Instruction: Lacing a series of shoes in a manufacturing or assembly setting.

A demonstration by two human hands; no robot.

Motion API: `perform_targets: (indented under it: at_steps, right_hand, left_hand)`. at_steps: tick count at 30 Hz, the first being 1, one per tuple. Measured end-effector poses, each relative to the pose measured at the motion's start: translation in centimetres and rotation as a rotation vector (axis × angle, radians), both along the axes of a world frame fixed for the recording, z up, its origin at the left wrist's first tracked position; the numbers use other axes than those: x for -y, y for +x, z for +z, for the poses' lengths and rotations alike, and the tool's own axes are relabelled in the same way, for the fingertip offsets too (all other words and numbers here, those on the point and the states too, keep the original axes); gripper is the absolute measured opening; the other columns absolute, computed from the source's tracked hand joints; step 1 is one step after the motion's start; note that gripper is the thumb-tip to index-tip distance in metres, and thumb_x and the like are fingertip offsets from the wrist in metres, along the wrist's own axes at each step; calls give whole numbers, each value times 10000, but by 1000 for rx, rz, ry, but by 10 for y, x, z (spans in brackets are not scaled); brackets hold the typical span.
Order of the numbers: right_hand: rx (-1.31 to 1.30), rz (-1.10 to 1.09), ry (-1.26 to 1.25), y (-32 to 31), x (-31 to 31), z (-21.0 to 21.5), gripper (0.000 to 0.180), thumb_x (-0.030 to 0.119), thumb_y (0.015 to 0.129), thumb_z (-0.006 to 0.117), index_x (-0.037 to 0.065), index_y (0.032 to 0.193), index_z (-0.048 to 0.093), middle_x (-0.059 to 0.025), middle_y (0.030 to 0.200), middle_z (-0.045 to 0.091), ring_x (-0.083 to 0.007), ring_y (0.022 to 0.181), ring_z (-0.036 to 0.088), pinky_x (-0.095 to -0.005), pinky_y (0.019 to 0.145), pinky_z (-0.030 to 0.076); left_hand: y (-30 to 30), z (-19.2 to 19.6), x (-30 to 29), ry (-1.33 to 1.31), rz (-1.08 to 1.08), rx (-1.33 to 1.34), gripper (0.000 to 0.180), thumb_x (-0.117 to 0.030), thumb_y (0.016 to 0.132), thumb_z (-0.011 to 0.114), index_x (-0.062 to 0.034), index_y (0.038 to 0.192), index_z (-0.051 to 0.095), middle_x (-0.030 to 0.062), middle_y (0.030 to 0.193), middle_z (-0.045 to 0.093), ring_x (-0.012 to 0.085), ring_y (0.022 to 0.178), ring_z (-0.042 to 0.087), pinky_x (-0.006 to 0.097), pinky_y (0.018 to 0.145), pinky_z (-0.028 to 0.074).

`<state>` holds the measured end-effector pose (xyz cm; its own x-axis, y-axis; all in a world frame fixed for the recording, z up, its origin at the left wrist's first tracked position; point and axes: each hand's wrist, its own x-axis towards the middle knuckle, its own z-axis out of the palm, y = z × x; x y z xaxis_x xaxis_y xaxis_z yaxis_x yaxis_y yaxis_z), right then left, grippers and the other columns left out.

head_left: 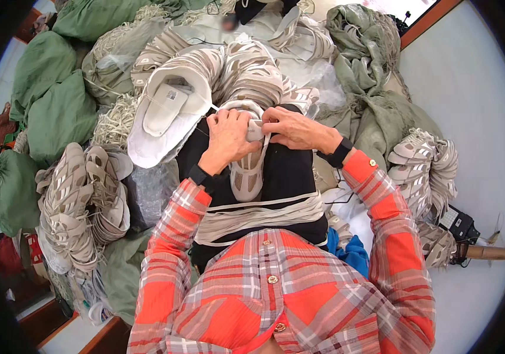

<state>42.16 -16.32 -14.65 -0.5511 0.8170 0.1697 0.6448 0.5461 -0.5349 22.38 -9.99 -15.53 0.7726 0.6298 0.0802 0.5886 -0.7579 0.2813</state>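
Among green sacks (58,112) and heaped beige shoe uppers (81,200), a soft, light, floppy upper (248,171) lies on the lap, where the left hand (227,137) and right hand (295,130) both pinch its top edge closed, likely the best hold.

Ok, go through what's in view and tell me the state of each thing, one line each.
Left hand: gripping the shoe upper on the lap.
Right hand: pinching the same upper at its top edge.
Beige shoe upper: lying flat on the knees, unfinished.
White shoe: lying on the heap, opening upward, insole showing.
Stack of uppers: piled on the left.
Green sacks: filled, bunched shut.
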Motion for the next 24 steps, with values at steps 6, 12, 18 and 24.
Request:
perform_targets:
  at_steps: [6,12,18,24]
  right_hand:
    - [127,13,-32,-10,-14,1,69,77,709,600,40,766,606,-118,870,556,-304,852,577,-401,748,476]
    - [412,-233,61,-34,-42,-15,131,144,623,653,27,682,644,-156,676,634,-315,686,655,-422,591,511]
    - [437,-323,5,-40,-57,-12,176,129,581,626,24,719,657,-179,670,628,-343,695,643,-437,603,501]
    - [-150,-196,-279,-4,-31,0,303,111,651,655,7,926,581,-113,737,620,-277,701,608,-373,637,479]
  left_hand:
    - [0,-22,-4,234,137,56,422,-210,586,671,-86,960,521,107,939,544,286,946,479,442,848,323]
    - [-23,-19,-21,-10,91,144,443,-278,639,709,-71,975,509,115,964,533,302,954,471,428,847,326]
    - [-28,-14,-29,-284,-98,296,471,-318,668,742,-74,1004,518,116,941,534,305,943,474,404,870,316]
    - [-5,-19,-8,21,136,133,422,-269,626,725,-80,950,534,108,940,582,293,990,505,447,865,313]
